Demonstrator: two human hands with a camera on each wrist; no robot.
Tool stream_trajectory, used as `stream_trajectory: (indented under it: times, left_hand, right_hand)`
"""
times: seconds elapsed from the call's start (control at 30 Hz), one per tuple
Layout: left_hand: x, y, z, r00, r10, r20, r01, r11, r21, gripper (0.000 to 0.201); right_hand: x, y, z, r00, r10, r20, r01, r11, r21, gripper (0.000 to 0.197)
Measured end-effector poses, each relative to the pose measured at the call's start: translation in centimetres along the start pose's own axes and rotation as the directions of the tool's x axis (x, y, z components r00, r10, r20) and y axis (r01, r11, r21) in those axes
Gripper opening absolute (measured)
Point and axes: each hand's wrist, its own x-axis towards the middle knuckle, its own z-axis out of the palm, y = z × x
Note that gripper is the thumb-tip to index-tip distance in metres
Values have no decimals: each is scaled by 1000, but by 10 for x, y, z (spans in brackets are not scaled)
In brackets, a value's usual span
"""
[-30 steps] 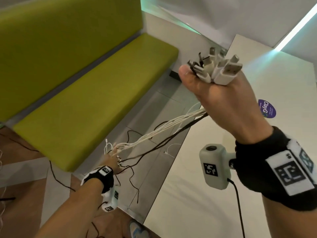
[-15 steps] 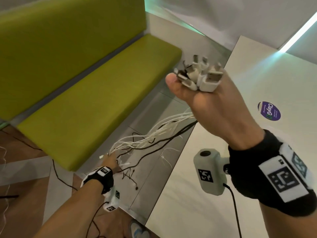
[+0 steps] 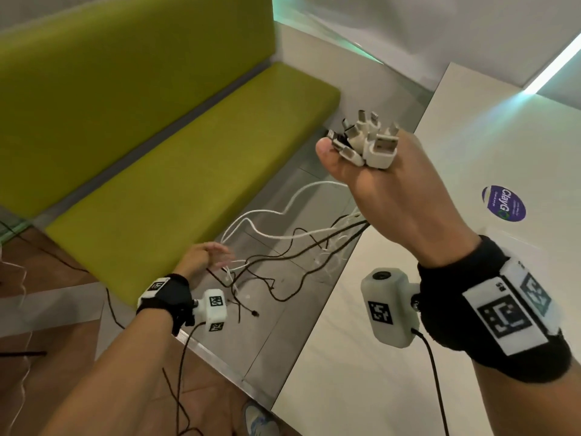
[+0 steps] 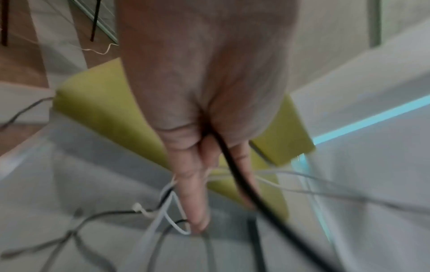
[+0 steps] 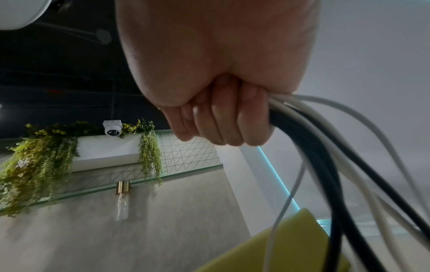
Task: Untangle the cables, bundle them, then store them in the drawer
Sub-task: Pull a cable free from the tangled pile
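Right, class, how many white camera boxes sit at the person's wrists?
2: one camera box at the left wrist, near the bench; one at the right wrist, over the table. None looks hidden.

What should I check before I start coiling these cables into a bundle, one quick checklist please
1. Plug ends gathered in the right hand: ok, fist closed round them.
2. Cables hanging straight from that fist: not ok, they loop and cross.
3. Left hand has the loose ends: cannot tell, blurred; a black cable runs between its fingers.
4. Ends off the floor: not ok, several trail there.
5. Drawer ready: cannot tell, none in view.
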Motion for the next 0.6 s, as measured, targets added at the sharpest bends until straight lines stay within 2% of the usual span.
stream_trajectory:
  times: [0.03, 0.07, 0.1, 0.13, 0.17, 0.2, 0.23, 0.27, 0.3, 0.4, 0.47, 0.5, 0.53, 0.57, 0.6]
  left_hand:
    - [-2, -2, 1, 1000, -26, 5, 25, 989, 144, 36]
    - [0, -5, 1, 997, -71, 41, 51, 927, 371, 38]
    - [4, -8, 0, 991, -114, 76, 51, 819, 571, 42]
    - [6, -7, 1, 991, -102, 81, 16, 710, 704, 44]
    - [9, -2, 1, 998, -32, 58, -23, 648, 761, 40]
    - [11, 5, 2, 996, 88, -18, -41, 631, 774, 33]
    - [11, 15, 4, 966, 228, -124, -34, 585, 810, 29]
    - [9, 26, 8, 929, 313, -199, -1, 539, 842, 27]
    - [8, 33, 11, 918, 329, -222, 38, 484, 874, 25]
    - [1, 46, 26, 974, 121, -189, 153, 261, 953, 24]
    - [-6, 51, 35, 988, 33, -152, 149, 87, 985, 26]
    - [-6, 52, 37, 990, 11, -142, 141, 33, 989, 27]
    - [-8, 54, 38, 990, -5, -141, 141, 16, 990, 26]
    - [-9, 57, 37, 990, -25, -140, 141, 39, 989, 24]
    - [-8, 61, 35, 989, -31, -147, 150, 118, 982, 21]
  right_hand:
    - [0, 0, 0, 1000, 2, -11, -2, 1000, -4, 57]
    - [0, 0, 0, 1000, 5, -18, -5, 1000, -5, 56]
    - [0, 1, 1, 1000, 6, -14, -6, 1000, -9, 54]
    - [-1, 0, 2, 1000, -1, -5, 1, 1000, -22, 52]
    - [-1, 0, 4, 1000, -9, 5, 9, 999, -41, 51]
    - [-1, -1, 7, 1000, -8, 14, 9, 999, -52, 49]
    - [-1, -1, 8, 1000, -5, 22, 6, 998, -56, 49]
    - [-1, -1, 10, 1000, -4, 26, 5, 998, -63, 47]
    - [-1, -1, 11, 1000, -3, 24, 5, 998, -68, 45]
    - [0, 0, 17, 999, -1, 32, 3, 998, -66, 40]
    - [0, 1, 22, 999, 0, 44, 3, 998, -65, 38]
    - [0, 2, 24, 999, 9, 48, -6, 998, -60, 38]
    - [-1, 3, 25, 998, 22, 53, -19, 998, -53, 39]
    - [-1, 4, 26, 998, 32, 59, -30, 998, -48, 39]
    - [-2, 5, 26, 997, 38, 64, -35, 998, -43, 41]
